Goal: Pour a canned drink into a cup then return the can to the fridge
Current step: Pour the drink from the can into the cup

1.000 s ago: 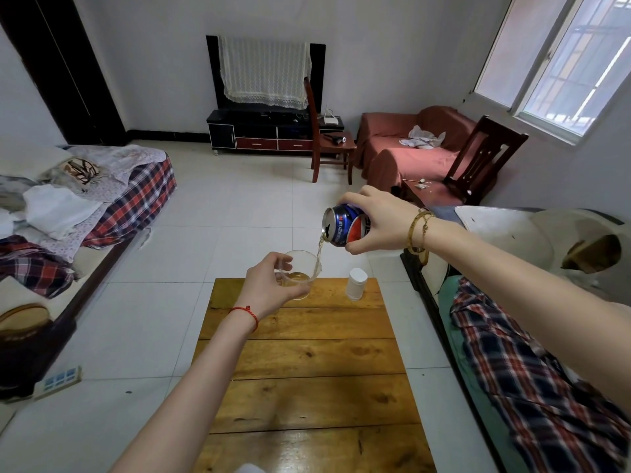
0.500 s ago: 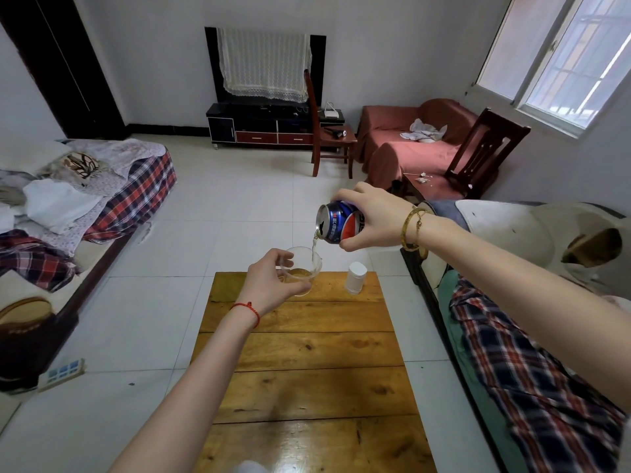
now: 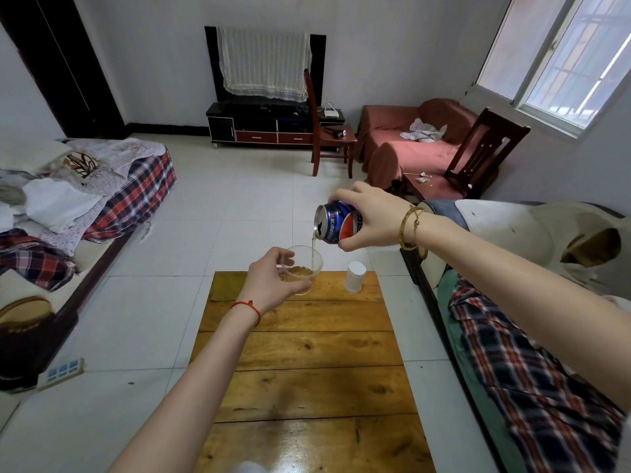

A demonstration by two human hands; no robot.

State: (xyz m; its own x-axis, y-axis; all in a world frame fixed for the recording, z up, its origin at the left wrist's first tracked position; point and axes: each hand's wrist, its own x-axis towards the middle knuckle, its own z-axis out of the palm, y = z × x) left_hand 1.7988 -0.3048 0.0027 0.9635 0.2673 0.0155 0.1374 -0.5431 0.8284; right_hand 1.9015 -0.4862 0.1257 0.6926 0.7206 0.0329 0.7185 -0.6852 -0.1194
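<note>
- Over the counter's [image 3: 307, 349] far end, right hand [image 3: 372, 216] grips tilted can [image 3: 336, 221], thin stream falling
- left hand [image 3: 269, 285] wraps the clear cup [image 3: 302, 268] underneath

right hand [image 3: 374, 218]: grips blue can [image 3: 336, 221] from above, thumb underneath; gold bracelet [image 3: 409, 228] on wrist
can: tipped on its side, opening facing left and down, directly above cup
stream: thin, pale, running from can mouth into clear plastic cup [image 3: 304, 268]
left hand [image 3: 273, 283]: curled round cup's near side; red string [image 3: 249, 307] on wrist
cup: upright, shallow amber liquid at bottom; held at far edge of wooden table [image 3: 307, 370], contact with tabletop unclear
white bottle [image 3: 355, 276]: upright on table's far right corner, just right of cup, not touching
surroundings: plaid-covered sofas left and right, tiled floor, TV stand against far wall
</note>
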